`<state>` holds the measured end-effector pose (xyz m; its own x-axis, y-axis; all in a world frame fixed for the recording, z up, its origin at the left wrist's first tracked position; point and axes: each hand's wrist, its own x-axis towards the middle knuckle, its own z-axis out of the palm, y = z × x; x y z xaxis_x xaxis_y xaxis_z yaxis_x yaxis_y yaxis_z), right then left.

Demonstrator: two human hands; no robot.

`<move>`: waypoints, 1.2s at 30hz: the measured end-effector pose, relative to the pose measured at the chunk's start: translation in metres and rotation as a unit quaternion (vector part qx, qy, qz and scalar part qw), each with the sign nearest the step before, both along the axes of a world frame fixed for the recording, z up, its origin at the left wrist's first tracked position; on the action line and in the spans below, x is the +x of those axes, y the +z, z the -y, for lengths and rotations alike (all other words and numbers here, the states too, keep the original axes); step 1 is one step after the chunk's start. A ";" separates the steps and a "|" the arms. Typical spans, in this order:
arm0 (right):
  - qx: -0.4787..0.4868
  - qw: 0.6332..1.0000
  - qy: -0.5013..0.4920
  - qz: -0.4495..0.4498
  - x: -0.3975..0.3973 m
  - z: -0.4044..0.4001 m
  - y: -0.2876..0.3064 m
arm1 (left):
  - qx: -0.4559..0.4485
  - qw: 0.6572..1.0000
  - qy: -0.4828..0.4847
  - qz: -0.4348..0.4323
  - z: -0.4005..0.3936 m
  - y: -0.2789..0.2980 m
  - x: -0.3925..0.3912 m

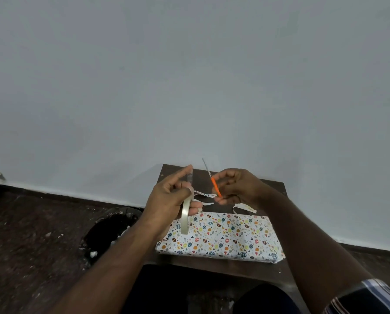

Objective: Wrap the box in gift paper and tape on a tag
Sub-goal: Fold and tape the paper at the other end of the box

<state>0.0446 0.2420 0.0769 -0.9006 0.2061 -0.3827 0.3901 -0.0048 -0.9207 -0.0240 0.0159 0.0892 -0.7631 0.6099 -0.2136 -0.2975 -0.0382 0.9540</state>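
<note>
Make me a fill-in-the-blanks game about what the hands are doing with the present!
1. The left hand holds a roll of ____.
2. The tool in the right hand has a handle coloured ____.
3. The wrapped box lies on a small dark ____.
4. On the floor to the left of the table stands a dark round ____.

Missing words: tape; orange; table; bin

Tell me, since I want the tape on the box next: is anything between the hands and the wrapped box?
Nothing visible blocks it. The left hand grips the tape roll, the right hand an orange-handled cutter, both above the wrapped box; paper scraps lie behind it.
</note>
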 end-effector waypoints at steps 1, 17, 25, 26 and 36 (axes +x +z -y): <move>0.015 1.000 0.012 0.004 0.005 0.001 0.007 | 0.000 1.000 -0.001 -0.003 0.001 0.002 0.003; 0.184 0.963 0.188 0.065 0.035 0.028 0.070 | -0.027 0.997 -0.011 -0.078 0.015 0.020 0.024; 0.209 0.959 0.185 0.048 0.030 0.024 0.074 | -0.029 0.997 -0.028 -0.067 0.015 0.022 0.024; 0.214 0.958 0.186 0.046 0.030 0.023 0.073 | -0.029 0.997 -0.029 -0.065 0.015 0.022 0.023; 0.256 0.946 0.195 0.035 0.027 0.019 0.074 | -0.037 0.997 -0.038 -0.064 0.014 0.020 0.022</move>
<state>0.0713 0.2227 0.1507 -0.9228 0.0373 -0.3835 0.3298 0.5914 -0.7359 -0.0020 0.0023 0.1094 -0.7395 0.6527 -0.1646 -0.1729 0.0522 0.9836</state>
